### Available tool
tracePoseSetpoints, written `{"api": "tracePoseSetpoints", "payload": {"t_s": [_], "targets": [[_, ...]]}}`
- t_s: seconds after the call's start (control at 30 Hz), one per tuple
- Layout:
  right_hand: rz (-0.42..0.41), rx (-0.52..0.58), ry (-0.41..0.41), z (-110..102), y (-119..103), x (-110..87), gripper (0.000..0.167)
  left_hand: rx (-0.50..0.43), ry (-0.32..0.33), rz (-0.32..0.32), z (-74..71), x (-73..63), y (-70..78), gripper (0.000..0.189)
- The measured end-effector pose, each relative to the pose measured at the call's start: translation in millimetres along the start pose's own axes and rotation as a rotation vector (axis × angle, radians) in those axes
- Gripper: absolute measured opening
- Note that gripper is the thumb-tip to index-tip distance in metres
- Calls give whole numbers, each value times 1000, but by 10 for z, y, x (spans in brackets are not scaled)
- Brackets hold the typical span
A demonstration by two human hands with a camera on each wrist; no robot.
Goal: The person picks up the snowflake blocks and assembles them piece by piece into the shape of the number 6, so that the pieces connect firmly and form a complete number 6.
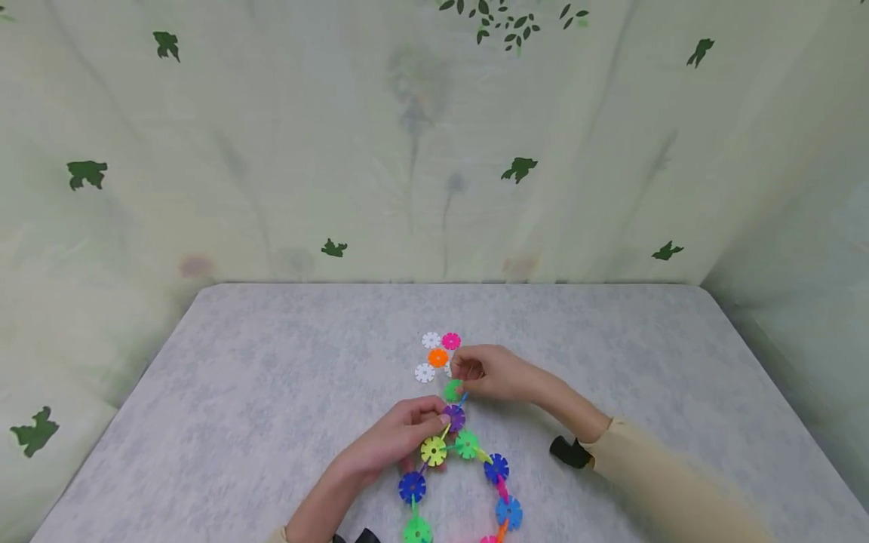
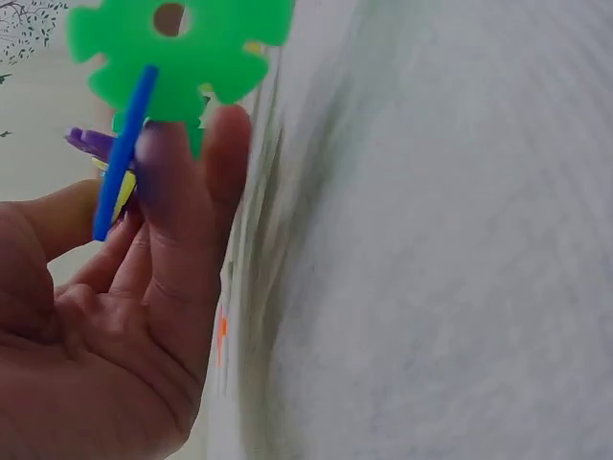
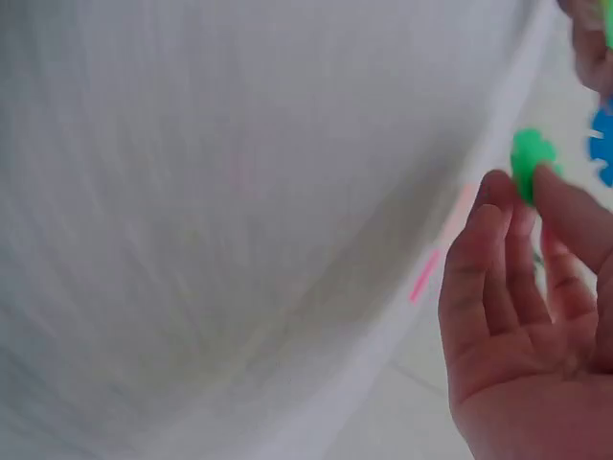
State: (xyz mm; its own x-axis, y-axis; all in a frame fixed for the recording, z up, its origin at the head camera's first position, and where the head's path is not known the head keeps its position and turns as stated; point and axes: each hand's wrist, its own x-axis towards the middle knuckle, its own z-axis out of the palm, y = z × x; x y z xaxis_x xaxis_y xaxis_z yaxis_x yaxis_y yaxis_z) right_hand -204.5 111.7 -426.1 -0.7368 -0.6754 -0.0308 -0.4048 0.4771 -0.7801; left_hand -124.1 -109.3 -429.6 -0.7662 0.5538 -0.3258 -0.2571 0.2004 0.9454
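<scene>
My left hand (image 1: 396,435) pinches a purple notched disc (image 1: 453,417) at the top of a chain of interlocked plastic snowflake discs. A blue disc (image 2: 126,153), seen edge-on in the left wrist view, stands by the purple one. My right hand (image 1: 501,372) pinches a loose-looking green disc (image 3: 533,165) between thumb and fingertips, close to the blue disc (image 3: 602,146); a gap shows between them in the right wrist view. Below the purple disc come a yellow disc (image 1: 434,451) and another green disc (image 1: 466,444).
The chain runs down both sides through dark blue discs (image 1: 412,487) and a lighter blue one (image 1: 508,513), past the frame's bottom edge. On the grey table (image 1: 271,362) beyond my hands lie white discs (image 1: 425,372), a pink disc (image 1: 451,341) and an orange disc (image 1: 437,357).
</scene>
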Motion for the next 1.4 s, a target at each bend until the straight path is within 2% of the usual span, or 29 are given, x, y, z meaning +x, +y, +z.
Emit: {"api": "tracePoseSetpoints", "payload": {"t_s": [0.3,0.53,1.03,1.4], "targets": [[78,246,313,7,-127,-389,10,-24,41,23,18,30,14,26],[73,354,422,99,-207,-539,12,12,69,40,40,60,22,34],[85,378,447,240,-268,-599,13,34,34,55,96,46,25,27],[60,368,435,218,-232,-567,18,37,63,56,93,57,56,25]]}}
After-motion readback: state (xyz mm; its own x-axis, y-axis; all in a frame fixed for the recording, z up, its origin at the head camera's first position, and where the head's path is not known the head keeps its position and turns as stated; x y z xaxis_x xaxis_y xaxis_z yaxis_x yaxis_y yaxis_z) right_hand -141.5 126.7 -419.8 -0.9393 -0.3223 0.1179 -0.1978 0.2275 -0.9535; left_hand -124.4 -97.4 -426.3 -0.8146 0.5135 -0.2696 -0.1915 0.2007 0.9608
